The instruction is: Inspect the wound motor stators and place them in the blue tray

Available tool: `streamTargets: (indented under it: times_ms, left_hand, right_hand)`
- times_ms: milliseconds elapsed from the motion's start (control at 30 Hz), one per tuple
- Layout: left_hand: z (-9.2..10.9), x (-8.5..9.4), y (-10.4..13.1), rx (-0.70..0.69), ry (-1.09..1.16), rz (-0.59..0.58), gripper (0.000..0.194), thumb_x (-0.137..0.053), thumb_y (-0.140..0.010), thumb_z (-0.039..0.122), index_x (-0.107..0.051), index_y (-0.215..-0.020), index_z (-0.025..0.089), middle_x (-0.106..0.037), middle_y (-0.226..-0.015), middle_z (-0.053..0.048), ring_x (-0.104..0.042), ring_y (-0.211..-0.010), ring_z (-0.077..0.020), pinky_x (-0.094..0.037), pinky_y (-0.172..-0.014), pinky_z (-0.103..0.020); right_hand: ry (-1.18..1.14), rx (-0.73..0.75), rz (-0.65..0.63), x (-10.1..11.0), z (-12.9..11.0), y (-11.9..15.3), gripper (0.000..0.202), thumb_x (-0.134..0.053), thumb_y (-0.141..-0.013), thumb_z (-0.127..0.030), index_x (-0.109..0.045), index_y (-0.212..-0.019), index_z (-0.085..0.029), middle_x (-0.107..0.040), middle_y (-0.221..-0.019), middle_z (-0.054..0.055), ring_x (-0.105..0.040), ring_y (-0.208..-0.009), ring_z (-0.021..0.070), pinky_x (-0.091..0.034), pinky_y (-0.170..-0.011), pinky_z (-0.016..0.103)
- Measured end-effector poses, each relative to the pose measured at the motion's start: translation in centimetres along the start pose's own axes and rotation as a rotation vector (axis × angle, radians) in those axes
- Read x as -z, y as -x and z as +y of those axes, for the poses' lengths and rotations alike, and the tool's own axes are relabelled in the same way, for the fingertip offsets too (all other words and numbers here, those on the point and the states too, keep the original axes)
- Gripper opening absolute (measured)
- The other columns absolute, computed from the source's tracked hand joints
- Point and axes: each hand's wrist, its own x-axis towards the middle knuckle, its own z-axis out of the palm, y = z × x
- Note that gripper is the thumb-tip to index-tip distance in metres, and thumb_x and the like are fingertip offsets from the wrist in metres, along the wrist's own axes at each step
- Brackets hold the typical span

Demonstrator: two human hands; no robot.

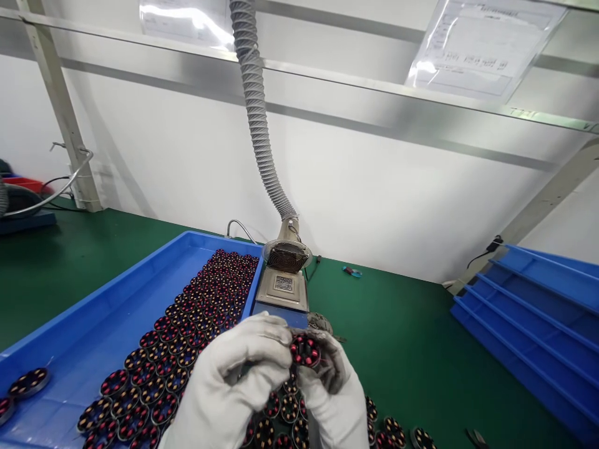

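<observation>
Operator: Fingers of my left hand [243,365] and right hand [337,386] pinch a wound stator core [306,352], in front of the fume hood [287,252].
Trainee: Advice?
Operator: Edge-only contact, I judge, spares its windings [314,353].

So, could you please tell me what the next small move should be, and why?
I'd probably raise the red-wound ring slightly before turning it: the left hand and right hand are both at it, and similar rings appear close beneath.
</observation>
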Motion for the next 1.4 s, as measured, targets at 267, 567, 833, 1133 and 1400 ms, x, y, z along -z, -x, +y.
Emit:
streamTargets:
  times_ms: [267, 567, 833, 1133, 1400]
  left_hand:
    - [-1.1, -1.4, -0.6, 0.372, 0.303, -0.292, 0.036, -0.069, -0.071, 0.040, -0.067, -0.103, 0.024, -0.068, -0.098, -0.005, -0.062, -0.091, -0.0179, -0.049, -0.085, -0.022]
    - [-1.3, -1.8, -0.7, 0.296, 0.499, 0.206, 0.026, -0.083, -0.049, 0.040, -0.073, -0.068, 0.025, -0.072, -0.079, -0.002, -0.066, -0.073, -0.0147, -0.051, -0.071, -0.015]
    - [-0.5, -2.2, -0.7, 0.441, 0.312, 0.215, 0.007, -0.070, -0.042, 0.015, -0.067, -0.048, 0.018, -0.066, -0.056, -0.003, -0.059, -0.052, -0.0129, -0.049, -0.051, -0.015]
    - [-0.5, -1.4, -0.5, 0.457, 0.384, 0.000, 0.022, -0.073, -0.058, 0.021, -0.072, -0.080, 0.022, -0.071, -0.085, -0.004, -0.066, -0.075, -0.0156, -0.052, -0.068, -0.016]
    - [-1.1, -1.1, -0.7, 0.434, 0.303, 0.078, 0.015, -0.073, -0.062, 0.020, -0.070, -0.077, 0.020, -0.070, -0.076, 0.000, -0.064, -0.069, -0.0104, -0.050, -0.064, -0.011]
  right_hand:
    - [0.429, 0.779, 0.283, -2.0, 0.7, 2.5, 0.048, -0.072, -0.057, 0.005, -0.069, -0.084, -0.035, -0.069, -0.100, -0.002, -0.064, -0.092, 0.0196, -0.052, -0.082, 0.033]
    - [0.411, 0.907, 0.401, -2.6, 0.7, 1.9, 0.057, -0.075, -0.050, 0.010, -0.066, -0.085, -0.033, -0.068, -0.097, -0.005, -0.065, -0.083, 0.0165, -0.056, -0.062, 0.024]
    - [0.606, 1.119, 0.180, -0.8, 2.1, 1.1, 0.046, -0.068, -0.060, 0.007, -0.058, -0.095, -0.021, -0.063, -0.104, 0.003, -0.062, -0.090, 0.0172, -0.058, -0.067, 0.028]
    - [0.741, 1.033, 0.182, -0.1, 2.2, 1.6, 0.046, -0.068, -0.065, 0.000, -0.053, -0.100, -0.025, -0.061, -0.104, 0.006, -0.064, -0.088, 0.0205, -0.058, -0.060, 0.029]
    - [0.695, 1.034, 0.083, -0.7, 2.1, 1.5, 0.043, -0.066, -0.064, 0.002, -0.055, -0.095, -0.024, -0.063, -0.101, 0.005, -0.063, -0.092, 0.0211, -0.057, -0.067, 0.032]
